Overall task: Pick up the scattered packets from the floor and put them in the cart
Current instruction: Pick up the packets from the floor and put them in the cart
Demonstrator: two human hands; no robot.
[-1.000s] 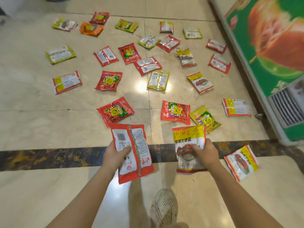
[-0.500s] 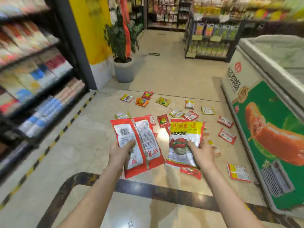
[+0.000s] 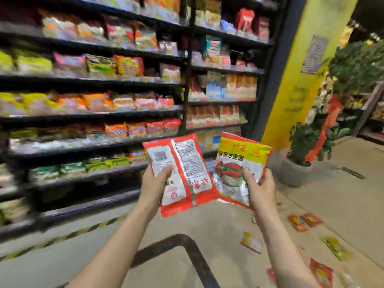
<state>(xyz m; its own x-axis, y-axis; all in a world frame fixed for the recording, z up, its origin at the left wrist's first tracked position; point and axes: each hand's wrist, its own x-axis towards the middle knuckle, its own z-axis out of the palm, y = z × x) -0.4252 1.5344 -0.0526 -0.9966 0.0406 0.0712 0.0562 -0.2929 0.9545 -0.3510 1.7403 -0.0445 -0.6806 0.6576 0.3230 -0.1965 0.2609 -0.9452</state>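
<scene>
Left hand (image 3: 154,183) grips a red packet (image 3: 182,175), right hand (image 3: 260,187) a yellow one (image 3: 239,163), side by side, edges overlapping. No cart in view, so a blind toss could miss. Loose packets (image 3: 304,221) underfoot right, easy to slip on.

Shop, grocery type: black shelves (image 3: 104,113) run floor to top along the left, packed with rows of bagged food, blurred. Yellow pillar (image 3: 301,75) at the shelf end has a paper notice (image 3: 314,55) stuck on it, a potted plant (image 3: 301,154) stands at its base, and more racks (image 3: 372,113) sit at the far right. Yellow-black hazard tape (image 3: 62,239) lines the floor (image 3: 342,196) along the shelf foot.
</scene>
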